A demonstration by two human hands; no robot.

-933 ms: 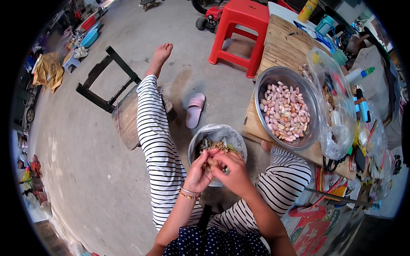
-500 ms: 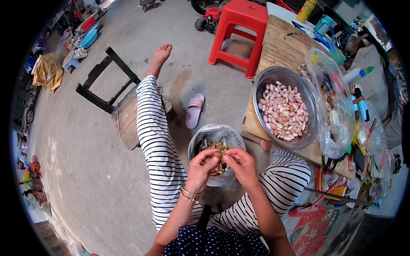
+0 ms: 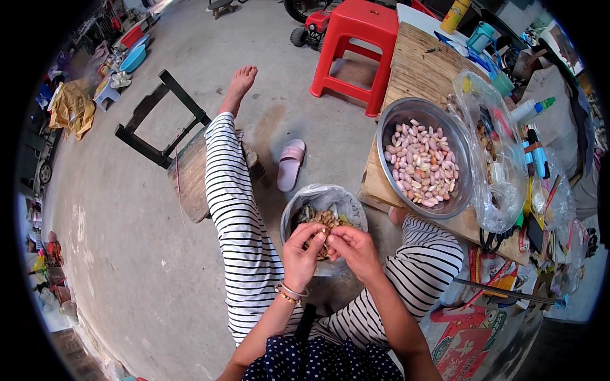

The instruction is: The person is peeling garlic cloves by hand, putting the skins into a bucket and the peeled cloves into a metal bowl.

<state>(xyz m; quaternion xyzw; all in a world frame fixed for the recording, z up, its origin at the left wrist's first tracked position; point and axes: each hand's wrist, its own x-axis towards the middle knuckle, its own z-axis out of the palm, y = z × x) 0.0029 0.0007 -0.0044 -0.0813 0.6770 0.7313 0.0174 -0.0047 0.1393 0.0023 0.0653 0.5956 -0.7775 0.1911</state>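
A peanut pod [image 3: 324,233] is pinched between the fingertips of my left hand [image 3: 302,251] and my right hand [image 3: 352,251], a pale bit showing at it. Both hands are closed around it, above a bucket [image 3: 295,203] lined with a plastic bag and holding shells and scraps [image 3: 324,216], partly hidden by my hands. To the right, a steel bowl [image 3: 391,114] of pink shelled peanuts [image 3: 422,162] sits on the wooden table [image 3: 410,70], beside a clear plastic bag [image 3: 499,203].
A red stool [image 3: 359,32] stands behind the table's left side. A wooden chair [image 3: 146,120] is left of my outstretched leg [image 3: 229,190], a pink slipper [image 3: 289,168] on the concrete floor [image 3: 127,241]. Bottles, bags and tools crowd the table's right side; clutter lines the left edge.
My right hand has shifted slightly rightward from over my left hand, so the fingertips now meet at the pod. The bowl and surroundings look unchanged.
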